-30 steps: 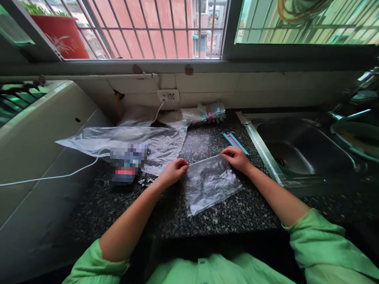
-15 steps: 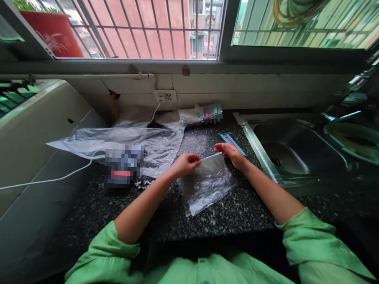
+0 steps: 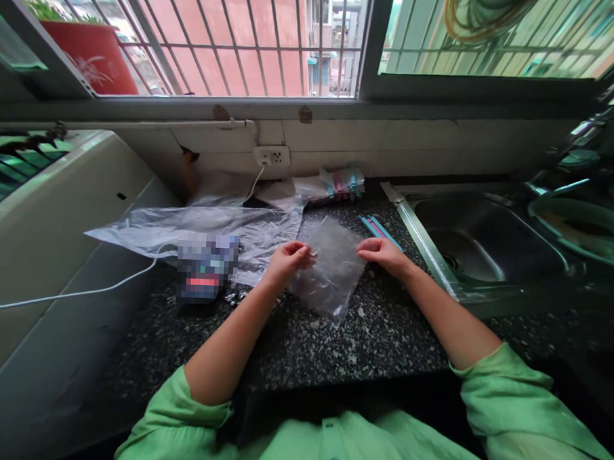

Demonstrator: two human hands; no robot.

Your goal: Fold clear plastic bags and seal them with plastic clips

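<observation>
A clear plastic bag (image 3: 330,268) is spread between my two hands, just over the dark speckled counter (image 3: 332,353). At its left edge, my left hand (image 3: 291,258) pinches the film between thumb and fingers. My right hand (image 3: 383,254) grips the opposite edge with thumb and forefinger. Beyond my right hand lie thin blue and pink strips (image 3: 379,231). A large clear plastic sheet or bag (image 3: 205,222) spreads on the counter to the left of my left hand.
A pixelated object (image 3: 207,270) with a white cable (image 3: 95,290) sits left, small shiny pieces (image 3: 235,297) beside it. Bagged blue and pink items (image 3: 344,183) lie near the wall below a socket (image 3: 271,156). At right are a steel sink (image 3: 484,238) and a green basin (image 3: 582,228).
The bag has turned between my hands: its pinched edge no longer runs across the top, and a corner now points toward the window. My hands have shifted to its two sides.
</observation>
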